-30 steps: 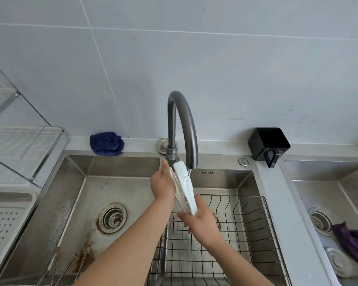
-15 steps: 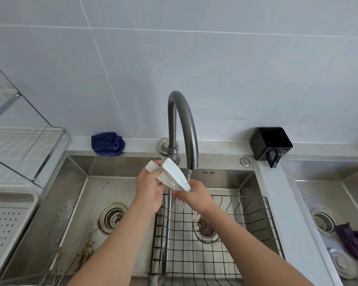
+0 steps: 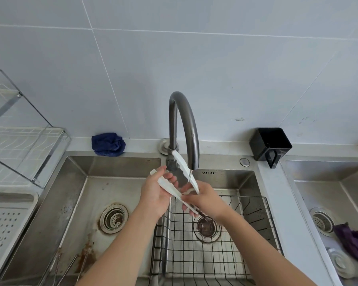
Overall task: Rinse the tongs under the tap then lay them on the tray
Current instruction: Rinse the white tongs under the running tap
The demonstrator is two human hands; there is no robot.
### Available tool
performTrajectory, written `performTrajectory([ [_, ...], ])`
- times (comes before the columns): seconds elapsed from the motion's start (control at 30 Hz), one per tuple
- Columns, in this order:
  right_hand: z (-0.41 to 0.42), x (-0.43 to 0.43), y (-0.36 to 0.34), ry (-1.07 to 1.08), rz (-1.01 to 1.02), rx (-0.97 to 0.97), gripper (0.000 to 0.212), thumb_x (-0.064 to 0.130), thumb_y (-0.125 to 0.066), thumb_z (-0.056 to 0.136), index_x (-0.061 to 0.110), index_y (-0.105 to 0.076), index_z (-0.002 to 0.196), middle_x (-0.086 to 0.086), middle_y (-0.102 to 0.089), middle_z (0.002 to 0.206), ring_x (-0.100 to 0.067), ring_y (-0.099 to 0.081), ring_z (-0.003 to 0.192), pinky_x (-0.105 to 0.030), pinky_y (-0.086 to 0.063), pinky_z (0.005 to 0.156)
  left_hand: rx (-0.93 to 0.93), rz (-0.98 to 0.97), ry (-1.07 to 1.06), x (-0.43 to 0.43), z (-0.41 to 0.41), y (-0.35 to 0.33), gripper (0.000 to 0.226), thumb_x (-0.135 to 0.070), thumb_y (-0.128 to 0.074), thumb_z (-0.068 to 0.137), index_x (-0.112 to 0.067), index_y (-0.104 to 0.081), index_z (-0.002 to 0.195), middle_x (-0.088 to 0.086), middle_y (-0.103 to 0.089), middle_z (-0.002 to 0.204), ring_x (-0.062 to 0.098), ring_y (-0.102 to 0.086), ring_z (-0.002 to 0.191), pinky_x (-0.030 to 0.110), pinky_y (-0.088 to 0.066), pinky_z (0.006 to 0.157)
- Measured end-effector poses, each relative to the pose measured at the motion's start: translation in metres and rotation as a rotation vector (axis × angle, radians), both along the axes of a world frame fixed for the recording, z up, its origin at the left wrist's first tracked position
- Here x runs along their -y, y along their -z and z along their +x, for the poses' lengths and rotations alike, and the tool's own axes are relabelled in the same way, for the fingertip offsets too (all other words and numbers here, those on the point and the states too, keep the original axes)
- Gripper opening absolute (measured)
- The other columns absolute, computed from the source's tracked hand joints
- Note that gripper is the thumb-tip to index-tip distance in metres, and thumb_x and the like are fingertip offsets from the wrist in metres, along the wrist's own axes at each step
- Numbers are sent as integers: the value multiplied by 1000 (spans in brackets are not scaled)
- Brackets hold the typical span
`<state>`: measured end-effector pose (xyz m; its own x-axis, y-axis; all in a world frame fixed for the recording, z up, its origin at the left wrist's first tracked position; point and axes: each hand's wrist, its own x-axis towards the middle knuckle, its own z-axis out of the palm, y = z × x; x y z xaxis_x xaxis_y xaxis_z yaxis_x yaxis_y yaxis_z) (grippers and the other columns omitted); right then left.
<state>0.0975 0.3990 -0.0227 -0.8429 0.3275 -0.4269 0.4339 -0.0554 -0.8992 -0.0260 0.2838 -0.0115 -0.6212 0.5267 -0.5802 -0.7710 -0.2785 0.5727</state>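
Head view: left hand (image 3: 156, 194) and right hand (image 3: 206, 200) grip tongs (image 3: 183, 164) under tap (image 3: 191, 129), steel sink (image 3: 87, 195) below tiled wall (image 3: 236, 69).

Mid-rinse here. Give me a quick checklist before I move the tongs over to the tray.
1. Tongs under the tap spout: ok, the upper arm meets the thin stream.
2. Left hand grips the lower arm: ok.
3. Right hand holds the joined end: ok.
4. Both arms fully rinsed: cannot tell.
5. Water turned off: not ok, it is running.
6. Perforated tray in view at far left: ok.
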Motion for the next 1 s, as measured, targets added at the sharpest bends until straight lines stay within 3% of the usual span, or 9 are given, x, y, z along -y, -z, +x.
performTrajectory([
  [0.13, 39, 3, 6, 181, 147, 87, 22, 12, -71, 87, 14, -64, 107, -5, -74, 76, -18, -63, 57, -40, -53, 60, -305, -217, 140, -3, 11, 11, 20, -22, -57, 102, -8, -62, 116, 16, -73, 98, 30, -74, 87, 42, -59, 78],
  [0.23, 56, 5, 6, 187, 392, 178, 24, 16, -68, 88, 23, -63, 110, -2, -74, 89, -22, -71, 71, -42, -60, 71, -527, -389, 310, 8, 24, 29, 25, -30, -56, 102, -16, -65, 121, 9, -74, 111, 23, -71, 105, 37, -54, 91],
  [0.37, 60, 12, -2, 161, 510, 203, 26, 21, -64, 90, 27, -63, 115, 2, -72, 93, -23, -70, 80, -38, -58, 74, -1247, -825, 665, 45, 41, 66, 36, -31, -59, 98, -27, -59, 133, -10, -61, 130, 13, -56, 123, 29, -43, 99],
  [0.43, 59, 15, -4, 162, 523, 203, 26, 22, -63, 89, 29, -64, 114, 3, -73, 91, -21, -70, 78, -35, -56, 70, -1485, -884, 809, 61, 49, 84, 45, -29, -56, 97, -26, -53, 141, -7, -51, 143, 19, -43, 139, 32, -32, 116],
  [0.5, 61, 17, -3, 172, 496, 189, 24, 23, -63, 88, 30, -64, 111, 1, -74, 88, -19, -69, 69, -34, -56, 65, -1669, -943, 932, 70, 56, 96, 53, -35, -52, 98, -27, -43, 150, -3, -36, 158, 24, -19, 154, 37, -2, 127],
  [0.57, 66, 18, 1, 209, 435, 192, 20, 21, -64, 87, 30, -63, 104, -1, -75, 85, -16, -66, 61, -36, -58, 62, -1767, -983, 975, 74, 61, 102, 61, -40, -48, 99, -28, -33, 156, -1, -19, 168, 22, 5, 157, 34, 23, 121],
  [0.63, 74, 18, 9, 270, 356, 218, 16, 20, -66, 88, 29, -64, 102, -1, -75, 88, -12, -67, 59, -33, -58, 53, -1823, -997, 985, 76, 64, 104, 61, -43, -45, 99, -28, -31, 157, 3, -13, 169, 24, 13, 155, 33, 32, 114],
  [0.77, 98, 16, 29, 434, 208, 247, 11, 8, -65, 92, 15, -64, 100, -19, -75, 88, -26, -69, 63, -51, -62, 64, -1908, -1054, 1006, 79, 66, 105, 54, -43, -55, 94, -24, -53, 144, 11, -33, 163, 32, 2, 155, 41, 20, 119],
  [1.0, 148, 23, 68, 614, 203, 291, 14, 15, -67, 96, 18, -65, 110, -5, -78, 78, -18, -75, 70, -41, -63, 69, -1971, -1127, 1006, 78, 70, 108, 47, -42, -66, 84, -20, -70, 125, 14, -54, 148, 36, -25, 152, 50, -8, 121],
])
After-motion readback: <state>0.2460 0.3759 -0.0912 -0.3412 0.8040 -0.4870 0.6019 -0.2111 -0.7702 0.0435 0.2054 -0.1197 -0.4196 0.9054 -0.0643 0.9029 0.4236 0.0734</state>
